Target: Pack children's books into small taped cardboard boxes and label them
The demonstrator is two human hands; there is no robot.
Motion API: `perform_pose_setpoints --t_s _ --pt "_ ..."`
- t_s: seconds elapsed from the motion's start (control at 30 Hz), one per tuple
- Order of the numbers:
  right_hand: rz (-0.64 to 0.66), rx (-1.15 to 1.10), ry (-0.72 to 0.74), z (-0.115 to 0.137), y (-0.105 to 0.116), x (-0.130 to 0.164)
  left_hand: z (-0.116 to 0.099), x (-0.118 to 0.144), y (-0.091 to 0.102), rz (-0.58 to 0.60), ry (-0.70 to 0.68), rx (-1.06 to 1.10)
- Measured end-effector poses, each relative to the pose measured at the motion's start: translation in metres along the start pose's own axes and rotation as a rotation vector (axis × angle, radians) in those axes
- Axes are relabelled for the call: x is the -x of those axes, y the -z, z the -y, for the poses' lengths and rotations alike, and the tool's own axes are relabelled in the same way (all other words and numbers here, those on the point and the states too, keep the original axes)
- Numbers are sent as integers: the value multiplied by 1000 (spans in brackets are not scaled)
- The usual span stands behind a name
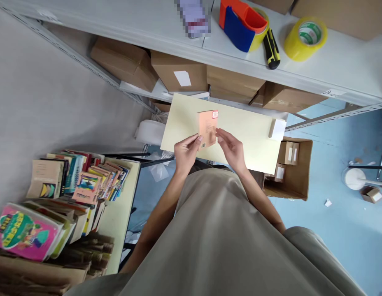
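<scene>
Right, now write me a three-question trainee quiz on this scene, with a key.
1. Open: Which hand has its thumb on the front of the orange book?
2. True or false: The utility knife lies on the same shelf as a yellow tape roll.
3. Multiple choice: Where in the picture is the book's red-bordered label? A) lower left B) lower right C) upper right

Key: 1. The left hand. 2. True. 3. C.

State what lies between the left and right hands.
The head view shows an orange-covered book between them; the left hand pinches its left edge, the right hand is at its right edge.
</scene>
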State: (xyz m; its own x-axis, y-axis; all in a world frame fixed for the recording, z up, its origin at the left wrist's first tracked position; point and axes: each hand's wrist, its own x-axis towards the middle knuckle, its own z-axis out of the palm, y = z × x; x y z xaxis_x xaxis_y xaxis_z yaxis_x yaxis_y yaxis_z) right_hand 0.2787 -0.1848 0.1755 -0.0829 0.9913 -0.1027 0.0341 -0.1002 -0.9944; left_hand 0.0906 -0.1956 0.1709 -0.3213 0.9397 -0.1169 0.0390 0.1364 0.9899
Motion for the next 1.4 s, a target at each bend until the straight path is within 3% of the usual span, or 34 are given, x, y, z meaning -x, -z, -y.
perform_pose_setpoints --t_s 0.13,0.23,0.4,0.57,0.67,0.77,0.87,0.97,1.07,1.17,1.4 --pt "-2 -57 -31 3 -21 2 -5 21 -12 140 -193 -130" --pt "-35 -101 -76 1 -19 -3 -6 24 -9 205 -261 -189" --pt "38 -176 -146 -3 1 -10 0 -5 19 55 -117 -152" --pt "94 -175 -186 -1 6 -6 9 -20 30 190 143 29" --pt "121 -151 -181 -1 9 -5 10 -15 29 172 171 78" --pt "122 -122 -142 -3 13 -6 5 -9 30 138 77 1" --pt "125 -90 -49 -2 16 -7 -4 -8 35 108 -148 -115" --pt "149 -56 53 2 20 -8 -15 -9 42 145 -367 -180" --pt "157 -30 135 8 22 -7 -22 -9 45 163 -457 -210" --pt "172 -16 170 13 25 -6 -21 -8 45 156 -441 -196" --pt "155 54 55 12 32 -5 -14 -2 43 124 -200 -144"
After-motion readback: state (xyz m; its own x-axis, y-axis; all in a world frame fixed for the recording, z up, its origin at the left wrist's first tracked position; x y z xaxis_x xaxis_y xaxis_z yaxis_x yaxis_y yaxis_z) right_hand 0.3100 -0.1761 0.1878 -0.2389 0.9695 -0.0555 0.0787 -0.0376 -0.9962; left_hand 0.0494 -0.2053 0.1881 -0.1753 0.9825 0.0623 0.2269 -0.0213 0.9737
